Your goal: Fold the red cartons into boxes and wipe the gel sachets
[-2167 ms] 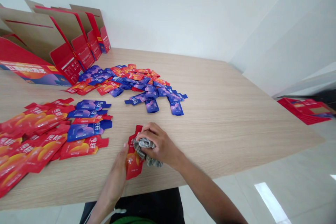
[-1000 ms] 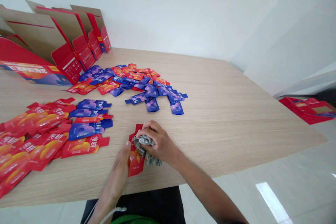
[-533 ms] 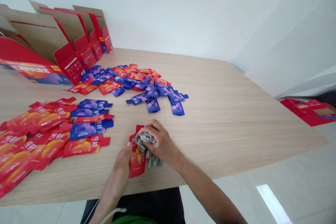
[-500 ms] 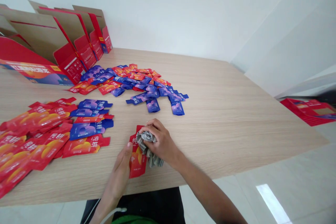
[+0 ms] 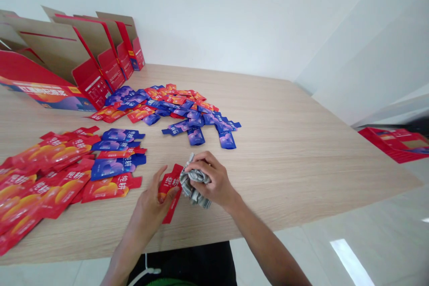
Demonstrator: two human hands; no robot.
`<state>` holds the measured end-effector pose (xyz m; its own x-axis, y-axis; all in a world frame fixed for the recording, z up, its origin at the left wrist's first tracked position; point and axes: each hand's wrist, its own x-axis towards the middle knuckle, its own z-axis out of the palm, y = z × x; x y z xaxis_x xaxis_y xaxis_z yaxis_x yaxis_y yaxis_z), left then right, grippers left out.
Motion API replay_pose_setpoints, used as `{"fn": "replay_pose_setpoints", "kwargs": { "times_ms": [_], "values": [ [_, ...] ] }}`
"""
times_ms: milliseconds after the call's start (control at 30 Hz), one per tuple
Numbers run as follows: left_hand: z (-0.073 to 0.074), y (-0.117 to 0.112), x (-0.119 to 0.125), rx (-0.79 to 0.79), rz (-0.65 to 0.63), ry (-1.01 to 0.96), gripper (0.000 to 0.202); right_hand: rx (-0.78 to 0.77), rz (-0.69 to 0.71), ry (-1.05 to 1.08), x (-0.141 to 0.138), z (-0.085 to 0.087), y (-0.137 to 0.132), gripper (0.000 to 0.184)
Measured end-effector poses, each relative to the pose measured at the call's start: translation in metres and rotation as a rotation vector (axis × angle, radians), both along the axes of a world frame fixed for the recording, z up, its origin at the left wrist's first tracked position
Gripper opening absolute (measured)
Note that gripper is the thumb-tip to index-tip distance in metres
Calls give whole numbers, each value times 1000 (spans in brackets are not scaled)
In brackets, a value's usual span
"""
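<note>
A red sachet [image 5: 170, 185] is lifted off the wooden table [image 5: 295, 152] near its front edge, pinched between thumb and fingers of my left hand [image 5: 154, 196]. My right hand [image 5: 214, 178] is closed around a crumpled grey cloth [image 5: 192, 185], held just right of the sachet and touching its edge.
A row of red and blue sachets [image 5: 100, 167] lies left of my hands. A scattered heap of sachets [image 5: 181, 109] sits farther back. Open red cardboard boxes [image 5: 83, 58] stand at the back left. More red flat packs [image 5: 397, 143] lie beyond the table's right corner.
My left hand went from resting beside the red sachet to gripping it and lifting it. My right hand with the cloth drew slightly right, off the sachet's face.
</note>
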<state>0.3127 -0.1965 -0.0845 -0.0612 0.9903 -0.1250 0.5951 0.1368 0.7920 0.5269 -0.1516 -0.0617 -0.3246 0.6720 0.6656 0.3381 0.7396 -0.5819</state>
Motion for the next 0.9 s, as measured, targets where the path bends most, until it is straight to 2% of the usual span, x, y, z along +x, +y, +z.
{"fn": "replay_pose_setpoints", "kwargs": {
  "times_ms": [100,167,300,433,500,667,800,900],
  "values": [
    [-4,8,-2,-33,-161,314,68,16,-104,121,1,3,1,22],
    [-6,11,-1,39,-245,426,66,23,-126,135,0,3,1,23],
    [-11,9,2,282,-447,530,61,-2,-142,121,-1,2,1,22],
    [-17,2,3,336,-624,557,39,7,-148,126,-1,3,2,22],
    [-20,2,-2,359,-653,595,35,17,-148,133,-1,3,2,22],
    [-26,22,-40,521,-612,787,54,6,-152,129,-1,3,2,23],
    [-29,37,-72,604,-550,818,47,13,-154,124,-1,4,2,23],
    [-31,38,-82,601,-527,836,46,24,-150,118,-1,5,2,23]
  ]
}}
